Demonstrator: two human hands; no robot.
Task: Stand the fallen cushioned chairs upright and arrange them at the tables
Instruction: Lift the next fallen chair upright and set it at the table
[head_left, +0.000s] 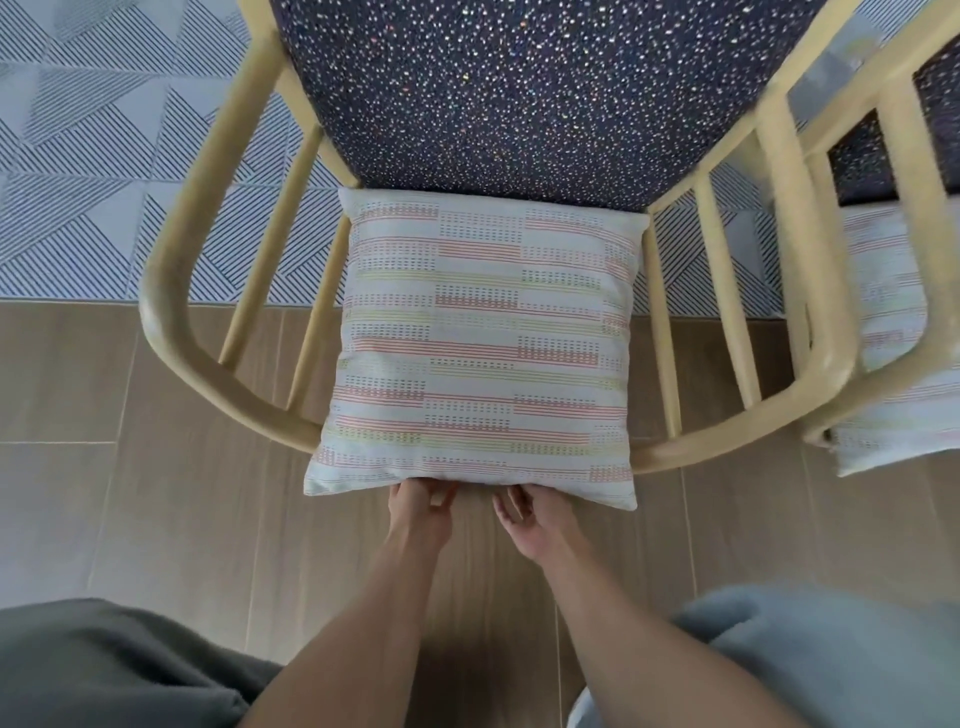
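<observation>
A pale wooden chair (176, 291) with a curved spindle back stands upright below me. Its seat (519, 88) is dark blue with small bright speckles. A white striped cushion (478, 343) leans against the backrest and hides the middle of the rail. My left hand (421, 512) and my right hand (530, 525) reach side by side under the cushion's near edge. Their fingertips are tucked behind that edge, so what they hold is hidden. A second chair (883, 249) of the same kind stands at the right with its own striped cushion (893, 332).
A rug (104, 156) with a blue and white line pattern lies under the chairs' front. Wood-look floor (156, 493) spreads below me. Grey fabric (104, 670) shows at the bottom left and light blue fabric (831, 654) at the bottom right.
</observation>
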